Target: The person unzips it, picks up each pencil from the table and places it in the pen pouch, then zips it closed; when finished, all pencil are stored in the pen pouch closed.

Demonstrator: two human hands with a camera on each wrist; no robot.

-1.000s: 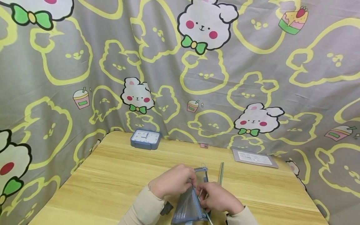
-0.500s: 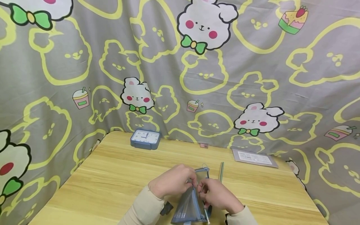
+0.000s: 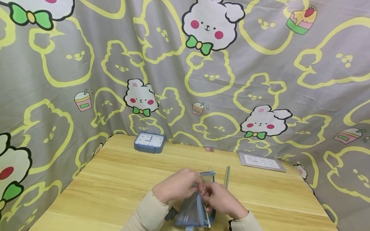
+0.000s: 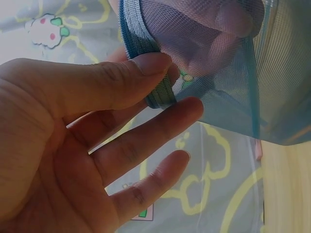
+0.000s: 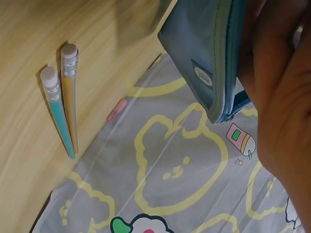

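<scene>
A blue mesh zip pencil case [image 3: 188,211] stands on the table with its zip open. My left hand [image 3: 179,186] pinches the zip edge between thumb and index finger; the left wrist view shows the other fingers spread below the zip tape [image 4: 141,29]. At the opening my right hand [image 3: 221,199] has curled fingers, partly visible through the mesh in the left wrist view. A slender pencil [image 3: 207,219] runs down from these fingers along the zip, its pale end lowest. The fingers' grip on it is partly hidden.
Two eraser-tipped pencils, one teal [image 5: 59,119] and one yellow [image 5: 70,97], lie to the case's right. A blue clock [image 3: 149,142] and a grey labelled packet [image 3: 261,162] sit at the table's back, before a patterned curtain [image 3: 173,70]. Something dark [image 3: 171,213] shows beside the left sleeve.
The pencil at the right hand has swung left, closer to the case's zip. My right hand has shifted slightly up, while the left keeps its hold on the zip edge.
</scene>
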